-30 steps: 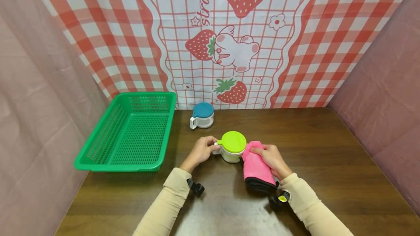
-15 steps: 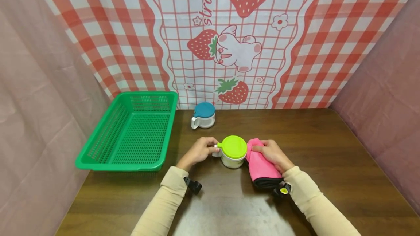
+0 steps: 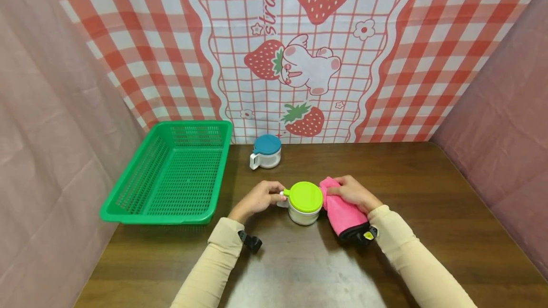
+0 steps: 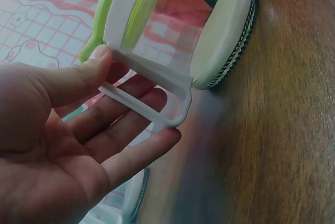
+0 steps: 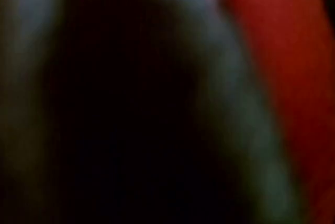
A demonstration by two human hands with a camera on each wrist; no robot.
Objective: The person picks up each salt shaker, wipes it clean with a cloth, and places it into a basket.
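Note:
My left hand (image 3: 261, 197) grips the white handle (image 4: 152, 85) of a clear jar (image 3: 304, 216) with a lime-green lid (image 3: 306, 197). In the left wrist view the thumb lies at the top of the handle and fingers pass behind its loop. On the jar's other side, my right hand (image 3: 354, 193) holds a folded pink cloth (image 3: 345, 215) with a black edge, its near end against the jar's right side. The right wrist view is dark and blurred, mostly blocked by cloth (image 5: 282, 67).
A similar jar with a blue lid (image 3: 267, 144) stands behind, near the printed curtain (image 3: 385, 122). To the left sits a green plastic basket (image 3: 220, 175) on the wooden table (image 3: 428, 213).
The lime-lidded jar has come slightly nearer to me, with my left hand on its handle. My right hand and the pink cloth have shifted a little along the jar's right side.

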